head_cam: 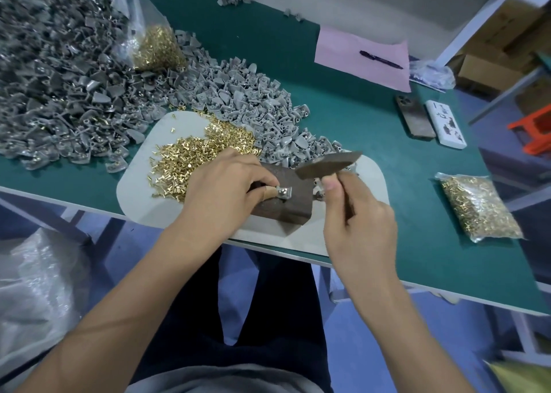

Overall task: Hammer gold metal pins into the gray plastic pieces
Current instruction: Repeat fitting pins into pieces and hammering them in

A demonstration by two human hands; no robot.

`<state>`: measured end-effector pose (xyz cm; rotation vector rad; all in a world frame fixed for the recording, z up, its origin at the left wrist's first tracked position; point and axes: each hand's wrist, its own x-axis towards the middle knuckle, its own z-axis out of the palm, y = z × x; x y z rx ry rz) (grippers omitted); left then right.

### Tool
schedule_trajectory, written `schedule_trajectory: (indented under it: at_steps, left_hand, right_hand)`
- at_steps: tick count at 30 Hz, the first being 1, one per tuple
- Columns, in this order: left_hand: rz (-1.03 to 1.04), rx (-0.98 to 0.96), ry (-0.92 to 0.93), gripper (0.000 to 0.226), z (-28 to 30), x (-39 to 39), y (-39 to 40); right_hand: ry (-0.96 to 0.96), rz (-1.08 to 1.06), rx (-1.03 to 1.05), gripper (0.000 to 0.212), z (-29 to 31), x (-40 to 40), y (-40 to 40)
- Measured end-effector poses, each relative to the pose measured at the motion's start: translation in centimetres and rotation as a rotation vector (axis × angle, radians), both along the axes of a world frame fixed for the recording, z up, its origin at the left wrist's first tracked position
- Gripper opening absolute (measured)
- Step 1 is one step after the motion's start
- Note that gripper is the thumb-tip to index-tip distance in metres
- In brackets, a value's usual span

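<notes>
My left hand (222, 184) pinches the small gray plastic piece (283, 193) on the dark metal block (286, 210), directly below the flat dark metal striker (328, 163) gripped in my right hand (354, 213).

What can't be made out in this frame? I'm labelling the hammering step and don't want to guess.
- Head view: the hammer is motion-blurred; the right hand hides its handle.
- The gray piece on the dark block is partly behind the left hand; how deep its pin sits is too small to tell.
- The heap of gray parts is cut off by the left edge.
</notes>
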<state>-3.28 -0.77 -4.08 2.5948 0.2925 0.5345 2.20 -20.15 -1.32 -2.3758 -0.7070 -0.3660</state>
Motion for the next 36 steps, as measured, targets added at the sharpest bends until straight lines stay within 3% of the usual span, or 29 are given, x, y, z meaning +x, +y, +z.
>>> schedule_trajectory:
  at_steps: [4,7,13,16,21,24,27,31,33,34,36]
  left_hand:
    - [-0.008,0.0,-0.005,0.016,0.2,-0.2,0.0]
    - [-0.005,-0.013,-0.007,0.014,0.2,-0.3,-0.1]
    - [-0.021,-0.081,-0.015,0.015,-0.3,-0.4,-0.3]
    - [-0.02,-0.155,-0.012,0.013,-0.5,-0.4,-0.3]
    - [0.011,-0.158,0.016,0.011,-0.5,-0.3,-0.3]
    - [0.028,-0.248,0.07,0.01,-0.2,-0.4,-0.3]
    - [0.069,-0.27,0.056,0.008,-0.2,-0.8,-0.8]
    - [0.122,-0.37,-0.027,0.008,-0.7,-1.1,-1.1]
    - [0.118,-0.465,-0.055,0.01,-0.7,-1.1,-1.0]
    - [0.112,-0.488,-0.067,0.013,-0.6,-1.1,-0.9]
    - [0.09,-0.521,-0.079,0.019,-0.4,-1.2,-0.6]
  right_hand:
    - [-0.035,0.022,-0.166,0.027,-0.6,-0.3,-0.2]
    - [-0.083,-0.073,-0.149,0.024,-0.5,0.0,-1.4]
    - [0.203,-0.181,0.027,0.016,-3.2,-0.1,-5.7]
    - [0.239,-0.276,0.022,0.014,-4.1,-0.6,-7.0]
    - [0.118,-0.433,-0.231,0.016,-4.4,0.8,-6.8]
    - [0.238,-0.365,0.01,0.027,-4.1,1.5,-5.8]
    - [0.194,-0.244,0.272,0.023,-3.3,1.2,-3.3]
    - [0.58,-0.076,0.298,0.029,-3.3,1.4,1.1]
    - [0.737,-0.094,0.436,0.021,-3.3,1.7,2.3]
    - [0.793,-0.099,0.511,0.011,-3.3,1.7,2.5]
    - [0.808,-0.085,0.585,0.016,-3.1,1.6,2.5]
